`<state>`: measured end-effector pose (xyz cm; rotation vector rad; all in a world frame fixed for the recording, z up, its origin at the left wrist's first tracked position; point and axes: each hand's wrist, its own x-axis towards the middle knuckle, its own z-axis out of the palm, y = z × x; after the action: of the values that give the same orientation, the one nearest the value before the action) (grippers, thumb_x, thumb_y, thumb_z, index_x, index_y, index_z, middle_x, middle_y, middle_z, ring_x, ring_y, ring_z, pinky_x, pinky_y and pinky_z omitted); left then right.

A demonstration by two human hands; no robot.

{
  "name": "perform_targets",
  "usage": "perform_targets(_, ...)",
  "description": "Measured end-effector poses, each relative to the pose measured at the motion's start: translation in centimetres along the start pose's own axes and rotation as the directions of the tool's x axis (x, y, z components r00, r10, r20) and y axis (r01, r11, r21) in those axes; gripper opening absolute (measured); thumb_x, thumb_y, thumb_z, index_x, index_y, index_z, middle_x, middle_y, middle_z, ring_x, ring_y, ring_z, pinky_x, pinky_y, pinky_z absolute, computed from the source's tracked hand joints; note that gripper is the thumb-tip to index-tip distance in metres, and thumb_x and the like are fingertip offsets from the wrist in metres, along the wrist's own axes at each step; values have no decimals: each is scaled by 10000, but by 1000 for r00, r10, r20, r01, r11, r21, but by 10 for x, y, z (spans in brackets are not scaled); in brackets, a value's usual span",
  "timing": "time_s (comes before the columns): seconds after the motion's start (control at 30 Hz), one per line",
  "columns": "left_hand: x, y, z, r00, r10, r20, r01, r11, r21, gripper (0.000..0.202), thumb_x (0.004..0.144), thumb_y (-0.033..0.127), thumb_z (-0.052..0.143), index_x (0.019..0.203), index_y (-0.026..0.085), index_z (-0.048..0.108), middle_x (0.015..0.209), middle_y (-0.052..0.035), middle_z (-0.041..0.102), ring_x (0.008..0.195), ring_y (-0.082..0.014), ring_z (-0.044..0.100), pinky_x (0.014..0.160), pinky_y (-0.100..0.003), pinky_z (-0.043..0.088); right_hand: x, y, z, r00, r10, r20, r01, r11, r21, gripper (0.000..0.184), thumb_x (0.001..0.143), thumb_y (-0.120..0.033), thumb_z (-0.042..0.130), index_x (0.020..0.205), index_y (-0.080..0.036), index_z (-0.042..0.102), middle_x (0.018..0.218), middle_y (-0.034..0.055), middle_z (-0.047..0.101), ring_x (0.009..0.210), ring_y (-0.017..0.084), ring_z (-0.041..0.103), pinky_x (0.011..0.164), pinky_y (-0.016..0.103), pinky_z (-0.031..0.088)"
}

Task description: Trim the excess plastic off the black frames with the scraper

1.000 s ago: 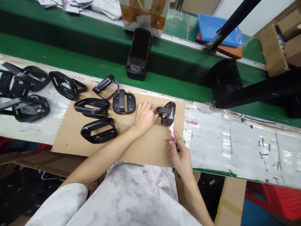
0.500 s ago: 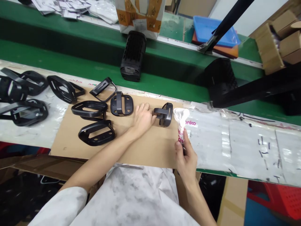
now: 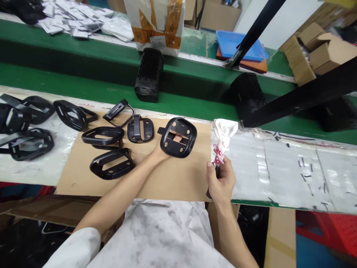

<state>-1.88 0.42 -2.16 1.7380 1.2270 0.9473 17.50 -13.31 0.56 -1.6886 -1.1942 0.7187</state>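
My left hand [image 3: 160,152] grips a black plastic bracket [image 3: 180,127] from behind, raised above the cardboard sheet [image 3: 173,182]. Its flat face with round holes and a central slot is turned up, and part of the hand shows through the slot. Most of the left fingers are hidden. My right hand [image 3: 223,183] is closed round a dark handle [image 3: 217,170] whose far end is wrapped in white cloth [image 3: 224,130] with pink-red lettering. Nearest to my left hand, a similar bracket [image 3: 149,130] lies on the cardboard.
Several more black brackets [image 3: 103,136] lie to the left. Beyond the worktop are a black perforated housing [image 3: 149,74], a taped carton [image 3: 156,35] and a blue tray [image 3: 237,41]. A black post [image 3: 259,29] rises at the right. Plastic sheeting [image 3: 251,167] covers the right side.
My left hand has taken hold of the bracket, lifted it and turned its flat face up. My right hand still holds the cloth-wrapped handle. The camera view has shifted slightly.
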Motion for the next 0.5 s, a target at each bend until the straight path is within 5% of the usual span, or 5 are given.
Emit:
perform_targets(0.1,0,16,-8,998,1,67,0,1000,-18,367,1050,510,543,1112,215,752,1015,-99,773,1126,-288,704,1044,-424,576,9,-12,10,997,-56,-43,58,998,35,385,978,-417,671,1316,-238,630,986,70,699,759,199,651,664,326,542)
perform_targets(0.23,-3,21,-14,995,5,98,-10,999,46,309,1029,439,591,1161,210,750,1135,-121,779,1217,-310,692,1089,-437,570,15,-20,24,992,-113,61,107,990,88,310,970,-340,682,1258,-258,603,872,-1,661,637,134,566,595,274,483)
perform_targets(0.37,-4,8,-4,994,-18,107,26,997,-77,335,1037,439,547,1198,217,739,1254,-127,765,1271,-302,679,1109,-454,566,18,-20,35,982,-151,109,136,981,136,327,960,-302,685,1274,-267,600,826,-38,605,581,106,504,569,256,449)
perform_targets(0.5,-5,-13,8,989,-21,148,55,971,-233,387,1032,512,531,1143,200,732,1199,-139,778,1133,-276,729,1007,-443,609,28,-18,33,976,-164,143,156,986,64,298,917,-274,681,1213,-245,661,758,-52,588,594,115,510,613,265,467)
